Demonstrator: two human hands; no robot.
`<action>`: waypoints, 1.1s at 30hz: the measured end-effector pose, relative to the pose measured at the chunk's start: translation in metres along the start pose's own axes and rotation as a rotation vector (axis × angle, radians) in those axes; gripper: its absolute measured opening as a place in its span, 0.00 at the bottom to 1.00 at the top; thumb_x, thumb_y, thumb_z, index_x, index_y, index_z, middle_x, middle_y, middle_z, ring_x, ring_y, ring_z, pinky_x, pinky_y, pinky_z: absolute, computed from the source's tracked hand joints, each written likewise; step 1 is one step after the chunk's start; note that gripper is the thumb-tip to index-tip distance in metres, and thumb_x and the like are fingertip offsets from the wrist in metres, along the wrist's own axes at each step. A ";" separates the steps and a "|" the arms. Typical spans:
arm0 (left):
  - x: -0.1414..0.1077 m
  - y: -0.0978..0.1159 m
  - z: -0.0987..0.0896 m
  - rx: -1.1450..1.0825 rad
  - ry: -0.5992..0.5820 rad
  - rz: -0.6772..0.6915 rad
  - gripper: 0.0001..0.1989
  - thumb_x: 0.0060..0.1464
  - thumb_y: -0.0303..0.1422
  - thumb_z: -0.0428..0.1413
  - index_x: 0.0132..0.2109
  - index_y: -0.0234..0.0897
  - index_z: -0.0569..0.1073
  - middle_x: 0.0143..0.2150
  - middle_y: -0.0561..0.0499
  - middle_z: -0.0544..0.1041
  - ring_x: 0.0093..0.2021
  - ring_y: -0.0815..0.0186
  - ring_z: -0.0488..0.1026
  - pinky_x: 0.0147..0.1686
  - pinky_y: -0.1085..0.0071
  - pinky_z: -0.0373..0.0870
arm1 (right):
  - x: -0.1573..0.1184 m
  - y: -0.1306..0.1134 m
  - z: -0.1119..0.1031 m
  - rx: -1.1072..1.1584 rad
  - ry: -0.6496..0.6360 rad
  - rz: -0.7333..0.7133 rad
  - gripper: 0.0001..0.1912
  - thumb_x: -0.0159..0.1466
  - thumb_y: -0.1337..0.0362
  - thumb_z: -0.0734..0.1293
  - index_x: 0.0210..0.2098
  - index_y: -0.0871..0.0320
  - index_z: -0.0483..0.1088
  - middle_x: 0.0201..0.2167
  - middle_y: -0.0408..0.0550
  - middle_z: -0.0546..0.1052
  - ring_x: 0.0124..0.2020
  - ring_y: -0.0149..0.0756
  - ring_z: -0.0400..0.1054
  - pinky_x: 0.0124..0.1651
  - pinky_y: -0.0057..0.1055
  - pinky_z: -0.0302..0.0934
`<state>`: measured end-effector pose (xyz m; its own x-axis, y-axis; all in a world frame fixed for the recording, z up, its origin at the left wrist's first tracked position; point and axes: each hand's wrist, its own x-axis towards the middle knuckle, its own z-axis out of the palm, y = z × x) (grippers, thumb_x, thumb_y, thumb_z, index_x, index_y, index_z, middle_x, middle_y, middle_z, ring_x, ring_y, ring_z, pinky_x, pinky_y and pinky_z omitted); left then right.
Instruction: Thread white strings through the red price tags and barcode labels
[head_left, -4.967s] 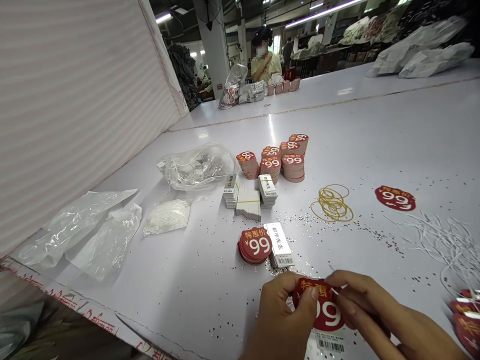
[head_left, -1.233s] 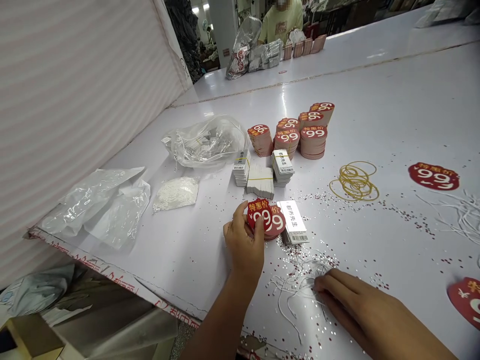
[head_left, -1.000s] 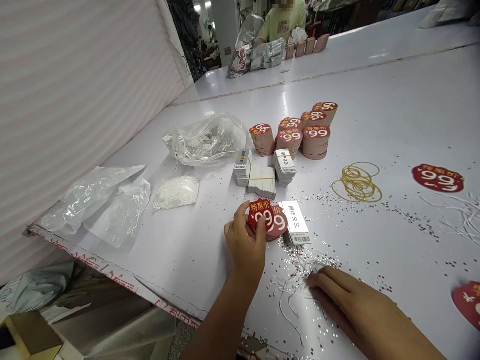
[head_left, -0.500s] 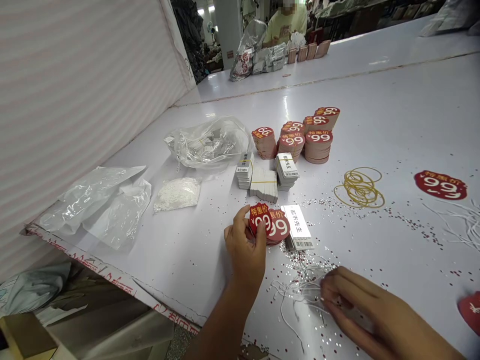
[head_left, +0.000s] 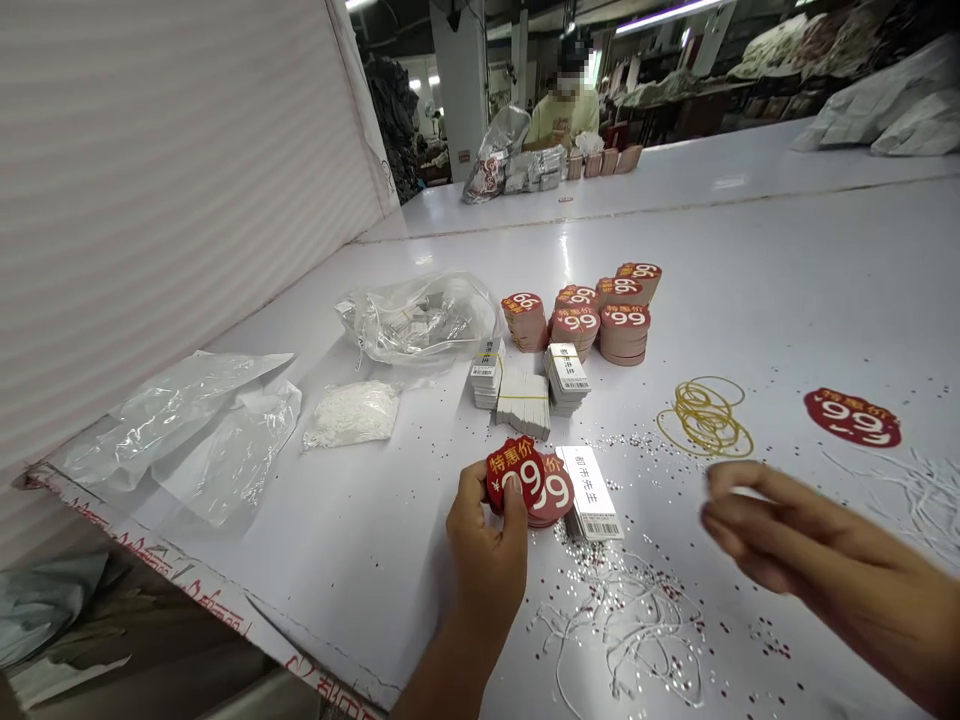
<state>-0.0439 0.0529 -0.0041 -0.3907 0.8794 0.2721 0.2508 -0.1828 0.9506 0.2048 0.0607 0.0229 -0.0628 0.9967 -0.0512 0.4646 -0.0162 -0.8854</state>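
My left hand (head_left: 489,545) is closed, with its thumb on a round-edged red price tag (head_left: 510,462) marked 99 in white. This tag overlaps a small pile of matching red tags (head_left: 556,500) on the table. Against the pile's right side lies a stack of white hang tags (head_left: 590,490) with black characters and a barcode. My right hand (head_left: 787,545) is raised above the table at the right, thumb and fingers pinched together; anything between the tips is too blurred to make out. Loose white strings (head_left: 637,625) lie left of and nearer than it.
Several red tag stacks (head_left: 624,345) and banded white tag bundles (head_left: 523,400) stand farther back. Yellow rubber bands (head_left: 705,418), a clear bag (head_left: 420,325), a packet of white strings (head_left: 352,415) and scattered glitter surround them. A person (head_left: 559,118) is across the table (head_left: 787,270).
My right hand has lifted off the white strings and moved up and to the right. My left hand keeps the red tag. The head view has tilted upward.
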 end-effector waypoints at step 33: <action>-0.037 0.008 0.024 -0.424 -0.246 -0.556 0.26 0.50 0.45 0.67 0.52 0.34 0.77 0.51 0.38 0.80 0.52 0.50 0.77 0.53 0.58 0.74 | 0.046 0.000 0.043 -0.065 -0.192 -0.068 0.25 0.65 0.41 0.59 0.22 0.52 0.54 0.20 0.39 0.59 0.24 0.35 0.55 0.28 0.31 0.53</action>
<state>-0.0055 0.0293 -0.0101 -0.1382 0.9555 -0.2604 -0.3095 0.2081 0.9278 0.1637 0.1036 0.0006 -0.2599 0.9619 -0.0848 0.5089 0.0618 -0.8586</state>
